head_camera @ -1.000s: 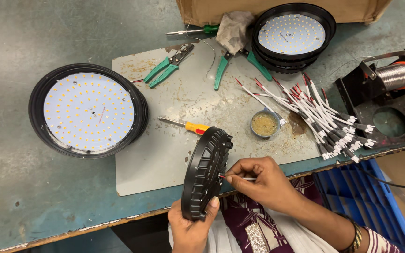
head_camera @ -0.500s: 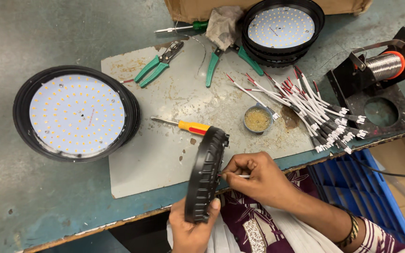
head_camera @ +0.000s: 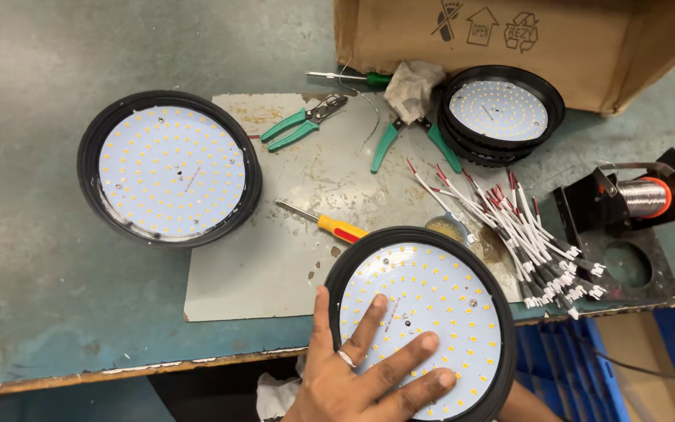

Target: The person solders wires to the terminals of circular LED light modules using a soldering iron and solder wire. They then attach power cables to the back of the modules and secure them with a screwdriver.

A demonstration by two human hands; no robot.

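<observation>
A round black LED lamp (head_camera: 431, 289) lies face up at the table's front edge, partly overhanging it, its white board dotted with yellow LEDs. My left hand (head_camera: 353, 383) presses flat on that board with fingers spread, a ring on one finger. Of my right arm only a strip of forearm (head_camera: 523, 400) shows under the lamp's lower right rim; the hand itself is hidden. A bundle of white leads with red tips (head_camera: 525, 234) lies just right of the lamp. A yellow and red screwdriver (head_camera: 330, 223) and a small round tin (head_camera: 447, 227) lie just beyond it.
Another lamp (head_camera: 169, 173) lies face up at the left. A stack of lamps (head_camera: 500, 109) stands before a cardboard box (head_camera: 587, 47). Green pliers (head_camera: 302, 125), green cutters (head_camera: 416, 141), a rag (head_camera: 412, 82) and a solder spool on a stand (head_camera: 644, 197) surround the grey mat (head_camera: 275, 258).
The lamp stood on edge in my left hand while my right hand held a lead at its back. It now lies face up with my left hand flat on it.
</observation>
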